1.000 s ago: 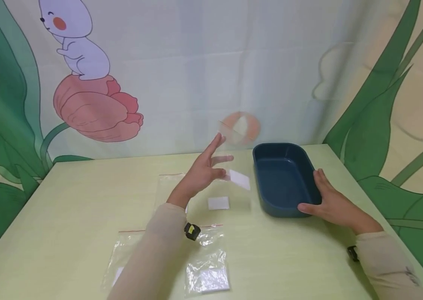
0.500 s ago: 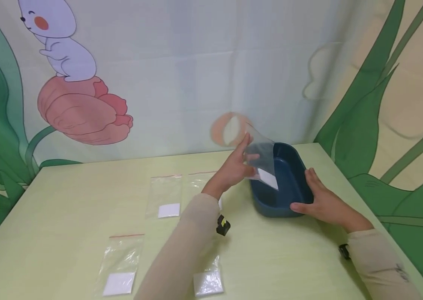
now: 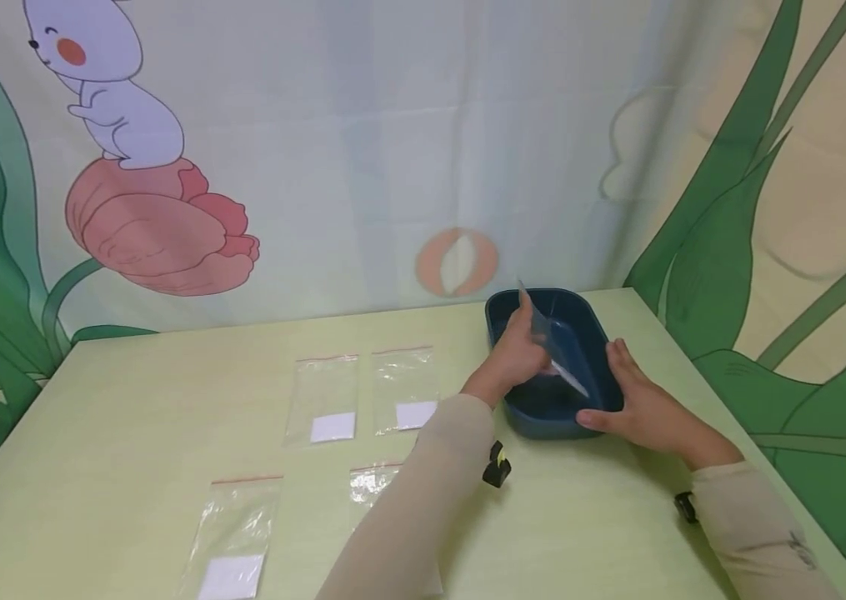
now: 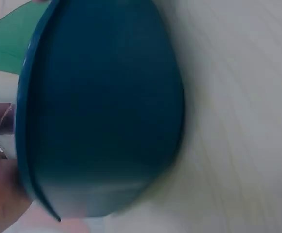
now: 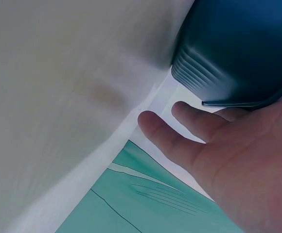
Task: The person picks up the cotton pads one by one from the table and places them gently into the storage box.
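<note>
Apparent loading step: zip bag [image 3: 555, 354] gripped by left hand [image 3: 516, 354] over blue tub [image 3: 543, 427] near the surface's [image 3: 160, 408] far-right corner, braced by straight-fingered right hand [image 3: 646, 406]; release seemingly called for.

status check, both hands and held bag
Left hand holding clear bag at mouth of blue bin. Right hand touching bin's near right corner. Left sleeve hiding part of another bag.
</note>
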Demonstrator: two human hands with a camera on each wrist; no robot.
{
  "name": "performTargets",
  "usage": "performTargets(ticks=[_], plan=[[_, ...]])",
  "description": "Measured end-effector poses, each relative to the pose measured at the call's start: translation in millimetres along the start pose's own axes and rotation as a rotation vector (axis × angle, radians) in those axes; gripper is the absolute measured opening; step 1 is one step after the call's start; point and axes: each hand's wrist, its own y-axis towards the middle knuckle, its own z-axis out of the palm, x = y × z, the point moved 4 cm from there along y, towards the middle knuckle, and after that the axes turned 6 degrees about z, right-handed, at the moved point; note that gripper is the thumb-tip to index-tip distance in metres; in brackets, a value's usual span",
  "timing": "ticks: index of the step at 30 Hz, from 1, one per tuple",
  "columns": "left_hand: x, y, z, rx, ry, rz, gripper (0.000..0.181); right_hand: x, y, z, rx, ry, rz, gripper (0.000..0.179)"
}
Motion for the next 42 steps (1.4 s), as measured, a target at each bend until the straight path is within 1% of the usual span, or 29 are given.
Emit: performTargets(ticks=[2, 7, 10, 13, 16, 20, 23, 26, 28, 31, 33, 35, 38, 42], plan=[[1.9, 1.5, 6.1, -0.005, 0.038, -0.011, 0.108, -1.6, 0.0, 0.4, -0.001, 0.002, 0.001, 0.120], [10.0, 5.1, 13.3, 0.027, 0.229, -0.035, 0.098, -2.2, 0.6, 1.2, -0.009, 0.011, -0.003, 0.120], [12.6, 5.5, 15.6, 0.038, 0.314, -0.080, 0.096, -0.9, 0.3, 1.2, -0.010, 0.012, 0.002, 0.121], [12.5, 4.0, 16.9, 0.015, 0.352, -0.145, 0.095, 0.2, 0.1, 1.6, -0.008, 0.013, 0.006, 0.121], [10.8, 1.3, 16.3, -0.038, 0.356, -0.197, 0.092, 2.0, 0.4, 2.3, -0.004, 0.016, 0.006, 0.121], [8.0, -1.8, 15.2, -0.103, 0.345, -0.212, 0.090, 3.4, 0.1, 2.1, -0.005, 0.016, 0.003, 0.121], [4.2, -3.6, 13.6, -0.124, 0.363, -0.175, 0.090, 3.7, -0.7, 1.1, -0.005, 0.021, 0.001, 0.120], [-2.2, -7.0, 10.3, -0.114, 0.398, -0.118, 0.089, 2.7, -1.4, 0.3, -0.004, 0.025, 0.002, 0.120], [-8.1, -11.7, 5.8, -0.095, 0.427, -0.075, 0.086, 1.9, -1.5, 0.5, -0.005, 0.026, 0.003, 0.120], [-15.7, -22.9, -4.6, -0.033, 0.472, -0.012, 0.077, 2.0, -0.7, 1.7, -0.007, 0.017, 0.006, 0.120], [-19.9, -32.5, -14.4, 0.005, 0.491, 0.030, 0.070, 2.7, 0.4, 2.6, -0.009, 0.009, 0.006, 0.120], [-22.9, -43.5, -26.2, 0.030, 0.502, 0.061, 0.063, 3.6, 1.5, 3.3, -0.009, 0.001, 0.007, 0.121], [-25.4, -59.8, -48.7, 0.027, 0.522, 0.103, 0.056, 4.0, 2.4, 3.9, -0.009, -0.008, 0.007, 0.121], [-26.7, -82.7, -83.5, -0.013, 0.554, 0.146, 0.049, 2.1, 2.1, 3.6, -0.011, -0.022, 0.012, 0.121]])
